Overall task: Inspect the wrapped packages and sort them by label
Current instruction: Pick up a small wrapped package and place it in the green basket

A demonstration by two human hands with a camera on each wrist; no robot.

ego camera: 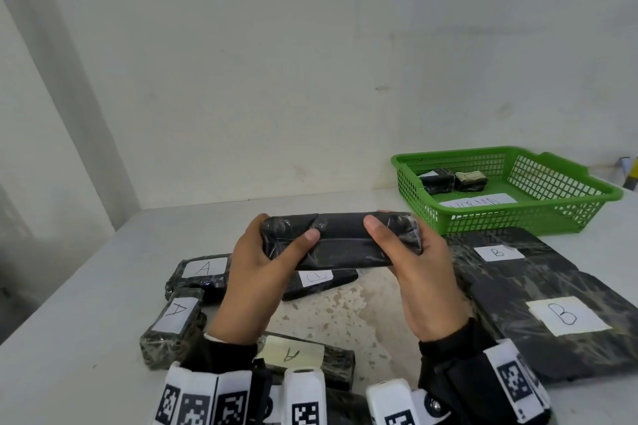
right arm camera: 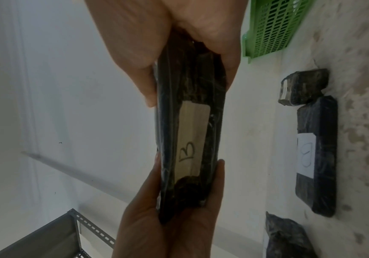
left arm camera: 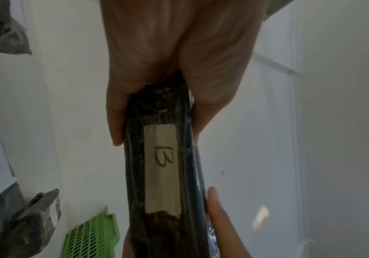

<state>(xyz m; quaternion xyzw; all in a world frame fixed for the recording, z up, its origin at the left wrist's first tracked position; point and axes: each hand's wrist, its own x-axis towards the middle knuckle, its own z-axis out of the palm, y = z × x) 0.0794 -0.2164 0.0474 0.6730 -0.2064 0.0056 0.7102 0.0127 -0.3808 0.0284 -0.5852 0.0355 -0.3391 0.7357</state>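
I hold a long black wrapped package (ego camera: 340,241) level above the table, one hand at each end. My left hand (ego camera: 276,238) grips its left end with the thumb on the near face. My right hand (ego camera: 397,235) grips the right end the same way. In the head view the near face shows no label. Both wrist views show a pale label reading B (left arm camera: 161,167) (right arm camera: 190,141) on the far face. In the left wrist view my left hand (left arm camera: 154,104) clasps the package end; in the right wrist view my right hand (right arm camera: 190,69) does.
Three wrapped packages marked A (ego camera: 203,267) (ego camera: 174,317) (ego camera: 300,354) lie at the left and near me. Two flat packages marked B (ego camera: 497,252) (ego camera: 566,316) lie at the right. A green basket (ego camera: 587,197) at the back right holds two small packages (ego camera: 436,180).
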